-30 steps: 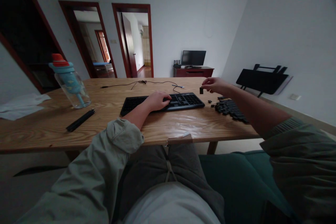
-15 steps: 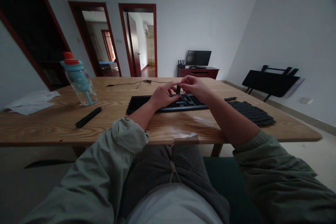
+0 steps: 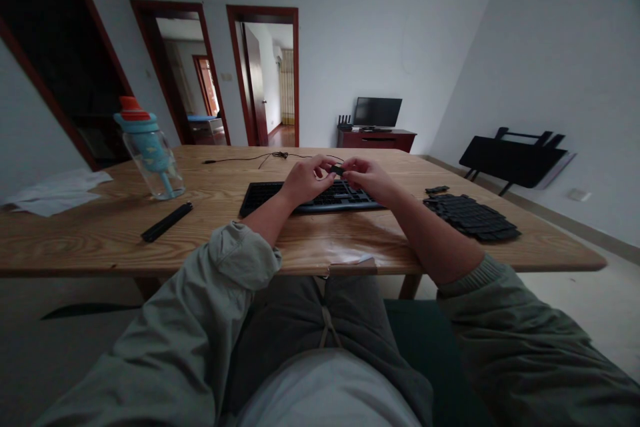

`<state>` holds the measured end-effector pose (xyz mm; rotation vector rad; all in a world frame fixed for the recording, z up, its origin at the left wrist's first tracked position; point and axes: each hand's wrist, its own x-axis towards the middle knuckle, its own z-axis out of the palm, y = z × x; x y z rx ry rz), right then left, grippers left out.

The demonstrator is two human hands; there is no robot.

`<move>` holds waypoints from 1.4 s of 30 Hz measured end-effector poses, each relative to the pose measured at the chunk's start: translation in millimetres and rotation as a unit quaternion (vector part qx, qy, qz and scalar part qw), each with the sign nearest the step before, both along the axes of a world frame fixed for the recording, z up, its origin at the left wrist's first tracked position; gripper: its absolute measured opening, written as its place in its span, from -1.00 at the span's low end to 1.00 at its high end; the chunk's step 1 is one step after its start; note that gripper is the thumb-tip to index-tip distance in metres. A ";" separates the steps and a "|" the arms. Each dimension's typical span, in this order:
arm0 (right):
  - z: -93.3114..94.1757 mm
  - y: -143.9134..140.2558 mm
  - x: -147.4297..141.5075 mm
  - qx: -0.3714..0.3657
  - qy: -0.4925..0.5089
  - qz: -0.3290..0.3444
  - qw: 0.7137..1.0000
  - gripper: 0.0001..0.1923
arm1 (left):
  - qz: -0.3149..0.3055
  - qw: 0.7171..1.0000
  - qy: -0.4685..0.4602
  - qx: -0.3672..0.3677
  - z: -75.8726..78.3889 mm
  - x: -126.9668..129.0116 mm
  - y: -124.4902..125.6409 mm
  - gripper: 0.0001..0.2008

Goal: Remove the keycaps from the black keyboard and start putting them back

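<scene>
A small black keycap (image 3: 337, 170) is pinched between my two hands above the keyboard, lying nearly level. My left hand (image 3: 306, 180) grips its left end with thumb and fingers. The fingers of my right hand (image 3: 369, 179) close on its right end. Below them the black keyboard (image 3: 263, 197) lies flat on the wooden table, partly hidden by my hands and forearms. Many black keycaps (image 3: 473, 217) sit in a tight group to the right of the keyboard, with a few more keycaps (image 3: 437, 190) just behind that group.
On the left stands a clear water bottle (image 3: 155, 160) with a red and blue lid. Near it lie white tissues (image 3: 57, 192) and a black stick-like bundle (image 3: 167, 221). A thin black cable (image 3: 240, 159) runs behind the keyboard. The wooden table's (image 3: 210, 257) front edge is close to my lap.
The keycap has turned from upright to nearly level between my fingers. My right hand has come slightly down, and both hands still hold the piece.
</scene>
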<state>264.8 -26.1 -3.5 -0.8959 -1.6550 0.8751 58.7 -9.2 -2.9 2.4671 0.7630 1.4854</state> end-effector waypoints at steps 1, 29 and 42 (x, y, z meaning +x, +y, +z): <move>-0.4 -0.3 -0.1 0.001 -0.002 0.002 1.000 -0.65 | -0.002 1.000 -0.002 0.000 0.1 0.2 0.3 -0.72; 23.3 -13.9 20.0 0.024 -0.089 -0.036 0.995 -0.58 | -0.025 0.999 0.007 -0.028 2.7 30.8 -2.1 -0.77; -2.9 -12.2 95.9 -0.048 -0.293 -0.134 0.945 -0.60 | 0.052 0.966 0.254 0.001 -14.2 100.3 11.2 -0.74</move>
